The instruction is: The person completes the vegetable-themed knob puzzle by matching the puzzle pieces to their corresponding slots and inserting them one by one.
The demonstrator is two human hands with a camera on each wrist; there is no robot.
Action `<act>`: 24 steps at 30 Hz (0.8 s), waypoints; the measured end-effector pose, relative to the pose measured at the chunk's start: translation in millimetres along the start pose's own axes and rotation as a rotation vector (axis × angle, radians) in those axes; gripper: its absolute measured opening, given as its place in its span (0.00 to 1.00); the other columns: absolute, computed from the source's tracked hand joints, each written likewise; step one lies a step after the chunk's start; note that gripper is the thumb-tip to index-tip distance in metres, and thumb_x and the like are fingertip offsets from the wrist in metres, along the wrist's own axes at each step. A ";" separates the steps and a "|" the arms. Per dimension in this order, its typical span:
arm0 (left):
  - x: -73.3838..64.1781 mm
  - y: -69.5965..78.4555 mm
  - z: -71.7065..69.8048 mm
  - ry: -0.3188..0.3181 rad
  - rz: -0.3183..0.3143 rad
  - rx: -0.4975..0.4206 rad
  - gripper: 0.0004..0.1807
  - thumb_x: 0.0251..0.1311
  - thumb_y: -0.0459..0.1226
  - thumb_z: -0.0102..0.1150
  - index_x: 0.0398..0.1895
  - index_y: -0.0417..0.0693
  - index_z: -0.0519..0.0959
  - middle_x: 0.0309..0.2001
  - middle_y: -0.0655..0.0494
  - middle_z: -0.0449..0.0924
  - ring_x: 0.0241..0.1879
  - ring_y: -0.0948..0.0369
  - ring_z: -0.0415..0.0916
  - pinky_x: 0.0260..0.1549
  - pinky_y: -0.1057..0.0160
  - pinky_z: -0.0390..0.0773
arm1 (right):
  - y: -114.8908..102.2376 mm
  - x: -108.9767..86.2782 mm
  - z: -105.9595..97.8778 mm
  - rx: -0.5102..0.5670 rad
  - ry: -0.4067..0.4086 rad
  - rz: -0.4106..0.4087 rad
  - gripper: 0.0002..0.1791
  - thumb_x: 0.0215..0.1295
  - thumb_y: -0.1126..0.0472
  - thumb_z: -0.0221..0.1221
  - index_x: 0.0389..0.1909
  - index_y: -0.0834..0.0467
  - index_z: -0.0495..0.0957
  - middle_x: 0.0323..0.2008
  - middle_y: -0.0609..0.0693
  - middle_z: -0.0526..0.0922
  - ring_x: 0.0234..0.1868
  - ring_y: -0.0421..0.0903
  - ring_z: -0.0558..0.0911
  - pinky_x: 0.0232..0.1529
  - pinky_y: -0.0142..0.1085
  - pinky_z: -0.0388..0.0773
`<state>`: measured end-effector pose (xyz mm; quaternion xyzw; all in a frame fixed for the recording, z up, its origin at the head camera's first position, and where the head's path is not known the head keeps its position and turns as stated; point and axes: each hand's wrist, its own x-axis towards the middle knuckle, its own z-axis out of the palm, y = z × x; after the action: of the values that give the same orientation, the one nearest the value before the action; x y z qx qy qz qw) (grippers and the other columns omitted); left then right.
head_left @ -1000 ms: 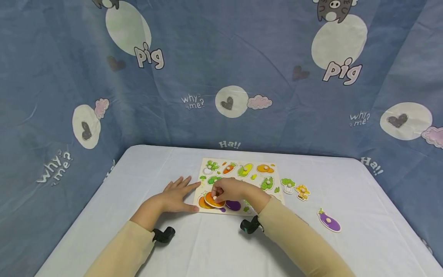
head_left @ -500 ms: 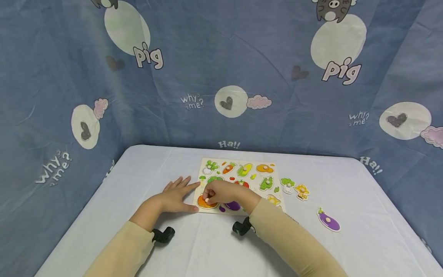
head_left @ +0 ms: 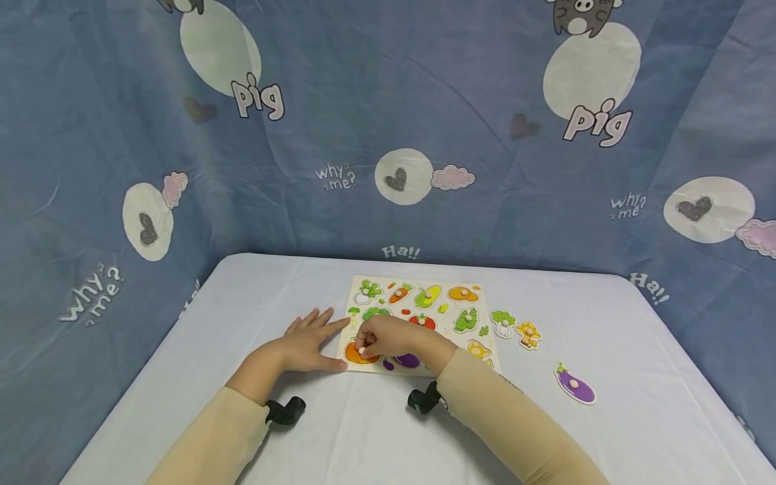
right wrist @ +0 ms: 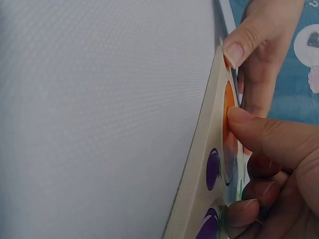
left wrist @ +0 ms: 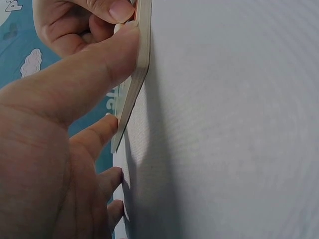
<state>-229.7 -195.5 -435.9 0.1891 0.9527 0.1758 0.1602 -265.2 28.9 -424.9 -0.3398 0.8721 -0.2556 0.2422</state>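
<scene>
A cream vegetable puzzle board (head_left: 445,326) lies on the table. In the head view my left hand (head_left: 312,345) is spread at its left edge, thumb and index finger touching the board's side. My right hand (head_left: 394,337) reaches over the board and pinches the knob of an orange pumpkin puzzle piece (head_left: 353,353) at the near left corner. The right wrist view shows the pumpkin piece (right wrist: 229,97) lying about level with the board, under my thumb. Part of a purple eggplant picture (head_left: 406,361) shows beside it; my right hand covers some of the board.
To the right of the board lie a green-topped vegetable piece (head_left: 503,323), a yellow mushroom piece (head_left: 529,335) and a purple eggplant piece (head_left: 576,385), all knobbed. A white cloth (head_left: 364,431) covers the table, and a blue printed curtain (head_left: 339,229) hangs behind.
My right hand has moved left with the pumpkin piece, from overlapping its matching picture onto it. It has stayed there over the last half second. The left hand has stayed put.
</scene>
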 end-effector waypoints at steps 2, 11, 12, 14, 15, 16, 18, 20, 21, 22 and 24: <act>0.2 -0.1 0.3 0.000 -0.003 0.001 0.53 0.52 0.66 0.65 0.79 0.57 0.58 0.79 0.39 0.43 0.77 0.36 0.35 0.70 0.31 0.37 | 0.8 -0.2 0.1 0.006 0.004 0.001 0.03 0.66 0.63 0.65 0.36 0.52 0.82 0.27 0.43 0.72 0.31 0.38 0.69 0.34 0.28 0.68; 0.9 -0.1 1.1 0.002 -0.006 0.012 0.53 0.52 0.66 0.65 0.79 0.57 0.58 0.79 0.39 0.44 0.77 0.36 0.36 0.70 0.31 0.38 | 6.8 -8.3 -6.8 0.023 0.015 -0.047 0.04 0.66 0.60 0.66 0.39 0.50 0.82 0.26 0.44 0.72 0.28 0.38 0.68 0.32 0.29 0.68; 1.0 0.0 1.1 0.003 -0.006 0.014 0.53 0.52 0.66 0.65 0.79 0.57 0.58 0.79 0.39 0.44 0.77 0.36 0.36 0.70 0.31 0.38 | 6.6 -10.3 -8.9 0.026 0.016 -0.054 0.04 0.66 0.61 0.66 0.40 0.50 0.83 0.25 0.44 0.71 0.27 0.38 0.68 0.31 0.29 0.67; 1.2 0.3 1.4 0.005 -0.005 0.016 0.53 0.52 0.66 0.65 0.79 0.57 0.58 0.79 0.39 0.45 0.77 0.36 0.37 0.70 0.31 0.38 | 5.4 -15.7 -12.8 0.036 0.020 -0.059 0.04 0.67 0.61 0.65 0.40 0.51 0.83 0.24 0.44 0.70 0.25 0.39 0.66 0.29 0.30 0.66; 1.2 0.4 1.4 0.007 -0.004 0.016 0.53 0.52 0.66 0.65 0.79 0.57 0.58 0.79 0.39 0.45 0.77 0.36 0.37 0.70 0.31 0.38 | 4.7 -18.7 -14.9 0.037 0.022 -0.064 0.04 0.67 0.61 0.65 0.41 0.51 0.83 0.24 0.45 0.69 0.25 0.39 0.65 0.29 0.30 0.65; 1.2 0.7 1.4 0.007 -0.004 0.015 0.53 0.52 0.66 0.65 0.78 0.57 0.59 0.79 0.39 0.45 0.77 0.36 0.37 0.70 0.31 0.38 | 4.2 -21.6 -16.8 0.033 0.025 -0.068 0.04 0.67 0.61 0.65 0.41 0.52 0.83 0.23 0.45 0.67 0.24 0.39 0.64 0.28 0.30 0.64; 1.2 1.1 1.5 0.009 -0.004 0.015 0.53 0.52 0.65 0.65 0.78 0.56 0.59 0.79 0.39 0.45 0.77 0.36 0.37 0.70 0.31 0.38 | 3.9 -27.6 -20.3 0.025 0.034 -0.075 0.05 0.67 0.61 0.65 0.42 0.52 0.83 0.23 0.45 0.65 0.24 0.40 0.63 0.28 0.30 0.63; 1.2 1.3 1.6 0.009 -0.004 0.015 0.53 0.52 0.65 0.65 0.78 0.56 0.59 0.79 0.38 0.45 0.77 0.36 0.37 0.70 0.31 0.39 | 3.8 -34.3 -23.5 0.019 0.042 -0.079 0.05 0.67 0.60 0.66 0.42 0.52 0.83 0.22 0.45 0.65 0.24 0.40 0.63 0.29 0.31 0.63; 1.2 1.4 1.6 0.009 -0.004 0.013 0.53 0.52 0.65 0.65 0.78 0.56 0.59 0.79 0.38 0.45 0.77 0.36 0.37 0.70 0.31 0.39 | 4.3 -37.5 -24.9 0.016 0.045 -0.079 0.06 0.67 0.60 0.65 0.43 0.52 0.83 0.22 0.45 0.64 0.23 0.40 0.62 0.29 0.31 0.63; 1.2 1.4 1.7 0.010 -0.005 0.013 0.53 0.52 0.65 0.65 0.78 0.56 0.59 0.79 0.38 0.45 0.77 0.36 0.37 0.70 0.31 0.39 | 4.5 -41.0 -26.4 0.018 0.048 -0.076 0.06 0.67 0.60 0.65 0.43 0.52 0.82 0.22 0.45 0.64 0.23 0.40 0.62 0.29 0.31 0.63; 1.1 1.6 1.7 0.010 -0.008 0.013 0.53 0.52 0.65 0.66 0.78 0.56 0.59 0.79 0.38 0.45 0.77 0.36 0.37 0.71 0.31 0.39 | 5.3 -48.0 -29.6 0.034 0.052 -0.068 0.06 0.68 0.60 0.65 0.43 0.52 0.82 0.22 0.46 0.64 0.24 0.41 0.62 0.28 0.32 0.62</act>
<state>-229.5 -193.2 -437.0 0.1853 0.9555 0.1698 0.1547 -254.1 75.0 -394.0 -0.3585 0.8616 -0.2871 0.2162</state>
